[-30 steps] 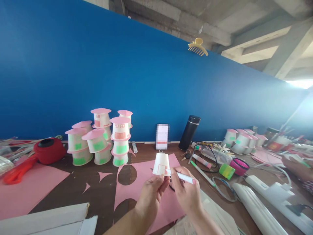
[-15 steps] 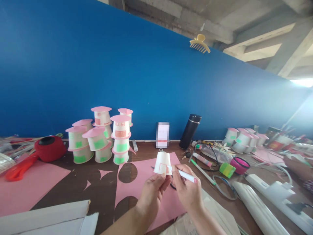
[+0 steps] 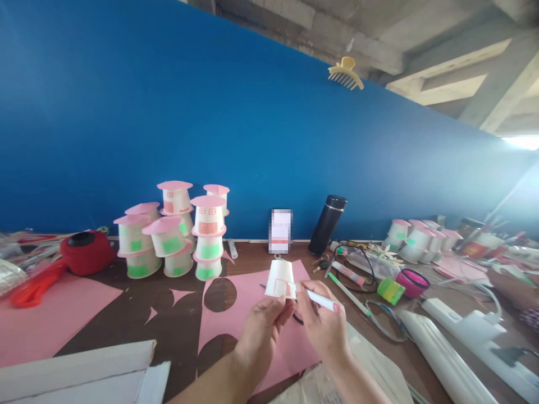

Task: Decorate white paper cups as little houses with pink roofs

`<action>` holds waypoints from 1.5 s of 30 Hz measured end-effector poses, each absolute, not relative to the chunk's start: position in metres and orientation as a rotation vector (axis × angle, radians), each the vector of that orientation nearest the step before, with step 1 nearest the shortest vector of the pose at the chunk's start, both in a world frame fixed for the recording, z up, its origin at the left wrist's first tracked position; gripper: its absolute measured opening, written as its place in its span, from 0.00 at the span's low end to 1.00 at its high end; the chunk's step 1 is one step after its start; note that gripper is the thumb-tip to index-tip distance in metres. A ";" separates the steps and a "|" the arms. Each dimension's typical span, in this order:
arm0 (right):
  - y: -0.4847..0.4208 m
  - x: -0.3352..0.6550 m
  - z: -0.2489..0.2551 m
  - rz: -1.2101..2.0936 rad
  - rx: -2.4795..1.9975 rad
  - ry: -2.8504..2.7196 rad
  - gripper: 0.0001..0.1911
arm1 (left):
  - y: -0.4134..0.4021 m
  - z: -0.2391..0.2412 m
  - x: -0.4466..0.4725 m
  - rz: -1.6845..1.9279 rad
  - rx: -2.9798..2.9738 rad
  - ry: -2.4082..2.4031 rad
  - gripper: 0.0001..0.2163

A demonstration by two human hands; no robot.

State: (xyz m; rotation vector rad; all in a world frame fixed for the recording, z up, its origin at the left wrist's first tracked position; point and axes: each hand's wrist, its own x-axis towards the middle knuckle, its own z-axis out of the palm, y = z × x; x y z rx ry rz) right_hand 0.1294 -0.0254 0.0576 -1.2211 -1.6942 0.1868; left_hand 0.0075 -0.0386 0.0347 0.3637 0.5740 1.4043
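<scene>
My left hand (image 3: pixel 264 325) grips a white paper cup (image 3: pixel 279 276) by its lower rim, the cup upside down and a little tilted. A reddish door-like outline is drawn on its side. In my right hand (image 3: pixel 323 320) is a white marker (image 3: pixel 316 298) with a pink end, its tip at the cup beside the outline. Both hands are above a pink paper sheet (image 3: pixel 248 314) with round holes cut in it. To the left, decorated cups (image 3: pixel 208 225) with pink paper roofs stand stacked, some with green patches, some with red doors and windows.
A black bottle (image 3: pixel 327 225) and a pixelated phone-like object (image 3: pixel 280 231) stand by the blue partition (image 3: pixel 252 123). Rightward lie a green-tipped marker (image 3: pixel 349 294), tape rolls (image 3: pixel 391 290) and a power strip (image 3: pixel 471 331). Another person's hand (image 3: pixel 507 280) is at far right. White cardboard (image 3: pixel 80 370) lies front left.
Almost nothing differs. The view has shifted very slightly; my hands, the cup and the marker keep nearly the same positions.
</scene>
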 end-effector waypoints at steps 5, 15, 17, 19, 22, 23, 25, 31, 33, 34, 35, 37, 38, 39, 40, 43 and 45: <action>-0.026 0.128 0.059 0.190 -1.218 -1.691 0.10 | -0.040 0.034 0.008 1.406 0.375 0.574 0.08; -0.027 0.128 0.058 0.180 -1.240 -1.692 0.10 | -0.041 0.034 0.007 1.398 0.376 0.567 0.07; -0.027 0.129 0.058 0.171 -1.247 -1.700 0.11 | -0.041 0.035 0.007 1.401 0.376 0.560 0.07; -0.027 0.129 0.058 0.157 -1.257 -1.704 0.11 | -0.040 0.035 0.008 1.406 0.375 0.555 0.07; -0.027 0.128 0.059 0.155 -1.249 -1.704 0.11 | -0.040 0.036 0.008 1.406 0.354 0.565 0.08; -0.028 0.128 0.059 0.159 -1.243 -1.703 0.11 | -0.040 0.037 0.008 1.406 0.346 0.568 0.08; -0.027 0.128 0.059 0.170 -1.230 -1.698 0.11 | -0.040 0.037 0.008 1.406 0.338 0.573 0.09; -0.027 0.128 0.058 0.188 -1.220 -1.691 0.10 | -0.040 0.037 0.008 1.411 0.328 0.567 0.08; -0.027 0.128 0.059 0.188 -1.220 -1.688 0.11 | -0.040 0.037 0.008 1.407 0.310 0.569 0.08; -0.027 0.128 0.059 0.186 -1.220 -1.687 0.11 | -0.040 0.038 0.008 1.406 0.303 0.572 0.08; -0.027 0.128 0.059 0.183 -1.221 -1.688 0.11 | -0.040 0.038 0.008 1.404 0.297 0.578 0.09; -0.028 0.127 0.060 0.174 -1.231 -1.691 0.11 | -0.040 0.038 0.008 1.401 0.288 0.588 0.09; -0.028 0.127 0.060 0.172 -1.237 -1.696 0.11 | -0.041 0.038 0.008 1.403 0.286 0.587 0.10; -0.028 0.127 0.060 0.170 -1.243 -1.700 0.11 | -0.041 0.038 0.008 1.404 0.285 0.585 0.10; -0.028 0.128 0.061 0.169 -1.249 -1.705 0.11 | -0.041 0.038 0.008 1.405 0.286 0.582 0.10; -0.028 0.128 0.062 0.173 -1.262 -1.715 0.12 | -0.041 0.037 0.008 1.403 0.310 0.576 0.09; -0.029 0.127 0.063 0.177 -1.268 -1.717 0.13 | -0.040 0.036 0.008 1.396 0.330 0.575 0.09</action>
